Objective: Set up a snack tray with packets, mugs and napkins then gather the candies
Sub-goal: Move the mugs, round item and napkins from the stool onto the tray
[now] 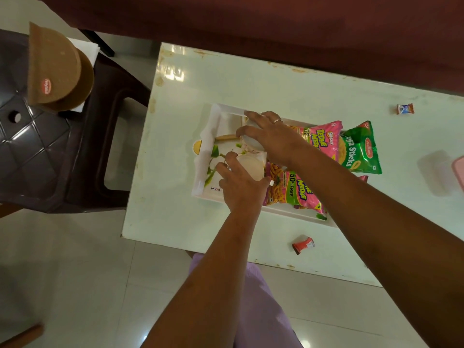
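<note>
A white tray (208, 156) with a flower print lies on the pale table (251, 79). Two pink snack packets (324, 136) (298, 189) and a green packet (361, 149) lie on its right half. My left hand (241, 187) grips a white mug (251, 167) over the tray's left half. My right hand (268, 136) holds a second white mug (251, 144) just beyond it; the two mugs stand close together, both partly hidden by my fingers. A red candy (303, 244) lies near the table's front edge and another candy (404, 108) at the far right.
A dark plastic chair (62, 146) stands left of the table, with a brown box (55, 69) on white napkins (88, 50). A dark red sofa (276, 23) runs behind the table. A pink object (459, 172) shows at the right edge. Pale tiled floor (75, 272) lies below.
</note>
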Tool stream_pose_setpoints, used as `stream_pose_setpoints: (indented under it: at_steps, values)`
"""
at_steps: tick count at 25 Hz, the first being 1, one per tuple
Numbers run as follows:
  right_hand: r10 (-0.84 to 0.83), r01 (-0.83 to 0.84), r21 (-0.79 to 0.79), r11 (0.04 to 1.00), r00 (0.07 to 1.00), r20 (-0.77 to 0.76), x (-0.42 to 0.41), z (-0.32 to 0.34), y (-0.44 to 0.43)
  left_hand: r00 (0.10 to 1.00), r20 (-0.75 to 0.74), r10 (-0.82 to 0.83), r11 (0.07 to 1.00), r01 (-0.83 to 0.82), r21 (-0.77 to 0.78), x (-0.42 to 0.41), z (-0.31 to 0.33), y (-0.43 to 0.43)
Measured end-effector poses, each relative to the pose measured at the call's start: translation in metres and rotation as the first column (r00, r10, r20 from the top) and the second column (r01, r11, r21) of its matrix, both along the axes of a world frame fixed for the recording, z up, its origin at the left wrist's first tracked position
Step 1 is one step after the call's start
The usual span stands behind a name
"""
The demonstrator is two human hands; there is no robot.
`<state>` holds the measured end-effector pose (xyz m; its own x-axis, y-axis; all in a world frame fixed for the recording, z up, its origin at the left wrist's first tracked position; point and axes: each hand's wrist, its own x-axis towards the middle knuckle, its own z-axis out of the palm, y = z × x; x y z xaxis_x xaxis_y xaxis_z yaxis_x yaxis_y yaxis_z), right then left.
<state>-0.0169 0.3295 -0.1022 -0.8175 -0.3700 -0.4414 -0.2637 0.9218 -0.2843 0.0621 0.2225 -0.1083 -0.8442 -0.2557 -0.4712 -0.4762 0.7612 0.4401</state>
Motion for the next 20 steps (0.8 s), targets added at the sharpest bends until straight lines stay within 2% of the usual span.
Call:
stream_pose_setpoints:
  at_steps: [6,8,10,12,15,17,20]
  values:
    - [-0.011,0.012,0.03,0.999,1.0,-0.024,0.005,0.001,-0.004,0.997,0.073,-0.013,0.998,0.009,0.057,-0.006,0.001,-0.006]
    - [-0.032,0.035,0.069,0.997,0.999,-0.041,0.015,0.005,-0.008,1.0,0.007,-0.024,0.995,0.023,0.093,-0.004,0.005,-0.011]
    - [-0.085,0.09,0.077,0.993,0.994,-0.063,0.031,0.01,-0.016,0.993,-0.111,-0.037,0.98,0.058,0.191,0.001,0.01,-0.022]
    - [-0.148,0.154,0.065,0.986,0.985,-0.09,0.05,0.013,-0.025,0.985,-0.164,-0.051,0.959,0.094,0.266,0.008,0.015,-0.041]
    - [-0.322,0.316,-0.07,0.946,0.941,-0.107,0.06,0.023,-0.044,0.985,-0.174,-0.012,0.945,0.068,0.321,0.017,0.018,-0.087]
    - [-0.43,0.405,-0.208,0.89,0.899,-0.089,0.05,0.035,-0.068,0.987,-0.136,0.081,0.931,-0.026,0.363,0.018,0.02,-0.121]
    - [-0.434,0.382,-0.374,0.845,0.899,-0.06,0.015,0.055,-0.135,0.952,-0.106,0.286,0.88,-0.218,0.422,0.001,0.034,-0.181]
